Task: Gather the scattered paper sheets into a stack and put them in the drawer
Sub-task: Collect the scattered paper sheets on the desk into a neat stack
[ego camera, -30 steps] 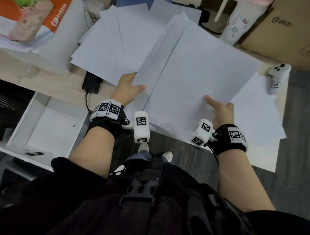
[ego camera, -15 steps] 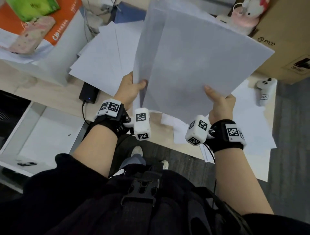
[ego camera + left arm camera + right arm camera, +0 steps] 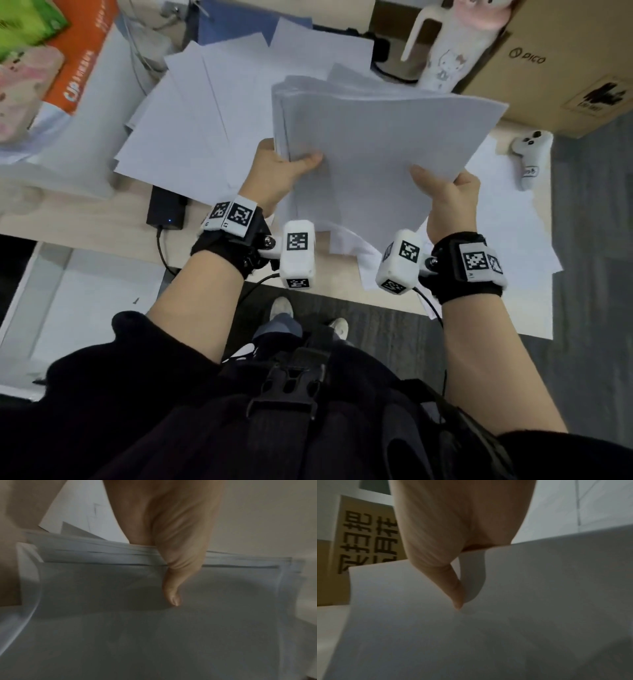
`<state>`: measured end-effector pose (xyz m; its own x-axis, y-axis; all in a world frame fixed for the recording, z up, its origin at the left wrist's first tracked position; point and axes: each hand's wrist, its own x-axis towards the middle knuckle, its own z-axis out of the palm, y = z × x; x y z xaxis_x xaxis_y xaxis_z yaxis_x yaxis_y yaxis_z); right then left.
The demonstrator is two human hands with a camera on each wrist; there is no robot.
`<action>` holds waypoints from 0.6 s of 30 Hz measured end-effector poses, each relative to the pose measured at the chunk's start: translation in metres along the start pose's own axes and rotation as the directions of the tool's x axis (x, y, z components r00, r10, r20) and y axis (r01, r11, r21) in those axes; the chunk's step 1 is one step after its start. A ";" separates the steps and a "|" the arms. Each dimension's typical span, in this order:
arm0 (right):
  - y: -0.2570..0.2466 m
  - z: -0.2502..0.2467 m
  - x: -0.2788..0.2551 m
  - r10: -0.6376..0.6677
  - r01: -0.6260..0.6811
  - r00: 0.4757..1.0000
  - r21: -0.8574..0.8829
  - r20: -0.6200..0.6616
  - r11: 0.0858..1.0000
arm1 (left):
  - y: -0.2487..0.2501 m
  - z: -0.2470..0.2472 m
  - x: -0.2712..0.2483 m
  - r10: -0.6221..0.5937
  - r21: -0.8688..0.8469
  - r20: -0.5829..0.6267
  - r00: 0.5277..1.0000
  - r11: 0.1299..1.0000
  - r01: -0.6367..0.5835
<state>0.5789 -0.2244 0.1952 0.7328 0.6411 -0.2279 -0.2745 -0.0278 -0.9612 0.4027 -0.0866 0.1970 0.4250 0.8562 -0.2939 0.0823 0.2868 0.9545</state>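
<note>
A stack of white paper sheets (image 3: 370,150) is held up above the desk between both hands. My left hand (image 3: 284,171) pinches its left edge, thumb on top, fingers hidden beneath; the left wrist view shows the thumb (image 3: 173,596) pressed on the stack (image 3: 154,628). My right hand (image 3: 445,195) pinches the near right edge, thumb (image 3: 457,595) on the top sheet (image 3: 505,615). More loose sheets (image 3: 205,113) lie fanned on the desk at the left, and others (image 3: 507,219) lie under the stack at the right. The open drawer (image 3: 92,308) shows a white bottom at lower left.
A black power adapter (image 3: 166,209) lies on the desk (image 3: 85,219) near the drawer. A white controller (image 3: 529,154) sits at the right edge. A cardboard box (image 3: 561,61) and a white cartoon bottle (image 3: 448,58) stand behind. An orange-and-white package (image 3: 82,68) lies at far left.
Both hands lifted the sheets off the desk, tipped them upright, and the two offset bundles have come together into one squarer stack, now tilted back down over the desk.
</note>
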 end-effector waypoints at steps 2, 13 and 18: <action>-0.009 0.001 0.001 -0.033 0.033 0.999 -0.011 0.033 0.999 | 0.005 -0.007 0.005 0.056 0.011 0.059 0.997 0.998 -0.057; 0.007 -0.009 0.008 0.014 0.002 0.996 -0.168 0.093 0.986 | -0.005 -0.023 0.015 0.039 -0.031 0.194 0.980 0.999 -0.033; -0.002 -0.007 0.007 0.000 0.024 0.994 -0.219 0.108 0.975 | -0.002 -0.026 0.014 0.040 -0.027 0.227 0.973 0.999 -0.034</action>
<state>0.5894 -0.2252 0.1938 0.6616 0.7200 -0.2095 -0.1139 -0.1796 -0.9771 0.3850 -0.0639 0.1895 0.6211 0.7472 -0.2366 0.0433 0.2687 0.9622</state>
